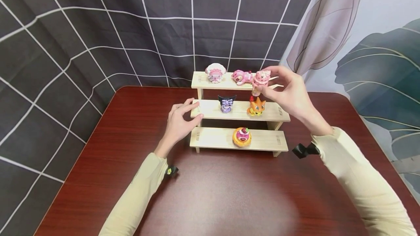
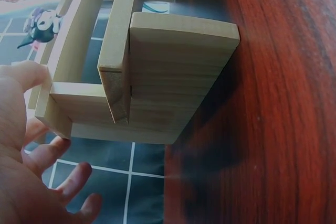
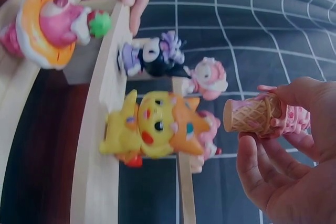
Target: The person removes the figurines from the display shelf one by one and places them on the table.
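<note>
Ice-cream-cone figurine [image 1: 262,78] was pinched between thumb and fingers of the right hand [image 1: 290,90] near the far shelf's [image 1: 229,81] right end, just right of a lying pink figurine [image 1: 242,77]. I had the left hand [image 1: 178,120] holding the middle shelf's [image 1: 241,110] left end.

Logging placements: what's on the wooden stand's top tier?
Top tier: white-topped figurine; pink figurine to its right. In the head view, right hand and held cone figurine hide part of the right end.
</note>
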Motion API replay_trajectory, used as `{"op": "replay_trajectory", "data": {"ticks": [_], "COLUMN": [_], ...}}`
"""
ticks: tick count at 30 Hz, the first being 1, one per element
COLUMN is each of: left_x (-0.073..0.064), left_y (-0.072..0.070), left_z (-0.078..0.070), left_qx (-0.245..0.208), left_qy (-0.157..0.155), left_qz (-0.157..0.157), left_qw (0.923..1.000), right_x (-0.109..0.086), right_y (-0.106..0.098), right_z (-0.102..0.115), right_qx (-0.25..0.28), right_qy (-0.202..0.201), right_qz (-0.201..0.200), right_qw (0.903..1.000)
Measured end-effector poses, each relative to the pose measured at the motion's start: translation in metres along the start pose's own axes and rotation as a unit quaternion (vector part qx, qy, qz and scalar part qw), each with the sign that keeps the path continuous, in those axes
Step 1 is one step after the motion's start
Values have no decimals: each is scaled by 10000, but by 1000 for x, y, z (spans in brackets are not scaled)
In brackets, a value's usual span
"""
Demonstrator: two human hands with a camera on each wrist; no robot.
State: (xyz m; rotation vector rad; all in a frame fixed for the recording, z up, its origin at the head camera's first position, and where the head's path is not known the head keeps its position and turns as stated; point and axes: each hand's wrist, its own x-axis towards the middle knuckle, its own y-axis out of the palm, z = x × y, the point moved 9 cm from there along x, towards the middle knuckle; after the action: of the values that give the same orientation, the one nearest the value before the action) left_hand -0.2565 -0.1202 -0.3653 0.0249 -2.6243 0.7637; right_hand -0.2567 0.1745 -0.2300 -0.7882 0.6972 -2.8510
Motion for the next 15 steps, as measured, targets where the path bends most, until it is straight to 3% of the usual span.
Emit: {"op": "replay_trajectory", "data": {"ticks": [15], "left_x": [0], "left_y": [-1], "left_z": [-1], "left_qx": [14], "left_qy": [26], "left_qz": [-49], "left_qw": [10000], "right_x": [-21], "right_y": [20], "right_z": [21], "right_qx": [95], "right_qy": [-298], "right_qz": [226], "right_qw": [9993]}}
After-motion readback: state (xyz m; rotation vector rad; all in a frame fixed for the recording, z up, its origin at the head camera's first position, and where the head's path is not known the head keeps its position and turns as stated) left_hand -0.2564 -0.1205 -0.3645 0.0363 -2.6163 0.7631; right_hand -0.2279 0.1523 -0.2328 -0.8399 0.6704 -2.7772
